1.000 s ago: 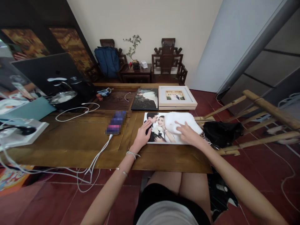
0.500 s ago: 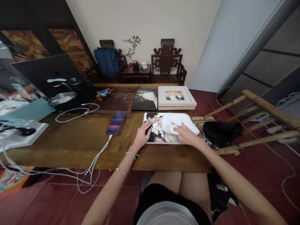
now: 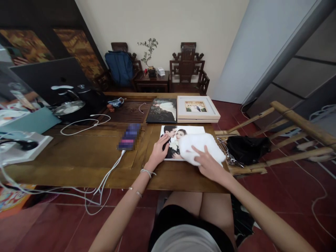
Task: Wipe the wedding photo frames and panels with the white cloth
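White plush cloth (image 3: 214,145) underlies the splayed right hand (image 3: 208,163); the flat left hand (image 3: 158,151) touches a photo (image 3: 174,141).

Soft, dimmish light, wide-angle edge distortion

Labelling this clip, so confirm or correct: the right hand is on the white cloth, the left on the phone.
Not the phone: the head view shows the left hand on the left edge of the photo panel. The right hand is indeed on the white cloth.
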Demonstrator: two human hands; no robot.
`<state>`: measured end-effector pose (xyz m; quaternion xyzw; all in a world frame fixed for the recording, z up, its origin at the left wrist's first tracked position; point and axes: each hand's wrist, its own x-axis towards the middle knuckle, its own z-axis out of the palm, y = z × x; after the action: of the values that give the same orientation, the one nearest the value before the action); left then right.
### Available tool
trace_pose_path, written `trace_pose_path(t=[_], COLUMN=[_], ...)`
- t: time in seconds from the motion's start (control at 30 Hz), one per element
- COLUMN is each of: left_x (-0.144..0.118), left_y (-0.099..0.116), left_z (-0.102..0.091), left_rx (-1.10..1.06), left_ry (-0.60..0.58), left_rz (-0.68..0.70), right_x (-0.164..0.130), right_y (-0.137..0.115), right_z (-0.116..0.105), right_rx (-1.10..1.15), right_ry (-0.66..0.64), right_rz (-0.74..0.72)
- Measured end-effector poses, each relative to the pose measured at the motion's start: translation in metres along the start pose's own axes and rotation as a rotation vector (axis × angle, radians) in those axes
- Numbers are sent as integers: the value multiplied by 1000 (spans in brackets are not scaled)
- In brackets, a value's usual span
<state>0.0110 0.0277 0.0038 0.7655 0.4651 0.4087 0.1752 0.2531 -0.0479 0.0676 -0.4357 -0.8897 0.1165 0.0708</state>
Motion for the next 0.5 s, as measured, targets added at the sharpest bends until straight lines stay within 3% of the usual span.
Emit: trace_pose_path(t=[0.1, 0.2, 0.5], left_x=[0, 1, 0], left_y=[1, 1, 0], left_z=[0, 0, -3], left_rx=[7, 11, 2], left_ry=[5, 10, -10], left_rz=[-4, 7, 0], right_x=[-29, -26, 89], right_y=[-25, -30, 41], right_z=[0, -3, -18], right_rx=[50, 87, 6], right_ry=[-86, -129, 52], right_rz=[-42, -44, 93])
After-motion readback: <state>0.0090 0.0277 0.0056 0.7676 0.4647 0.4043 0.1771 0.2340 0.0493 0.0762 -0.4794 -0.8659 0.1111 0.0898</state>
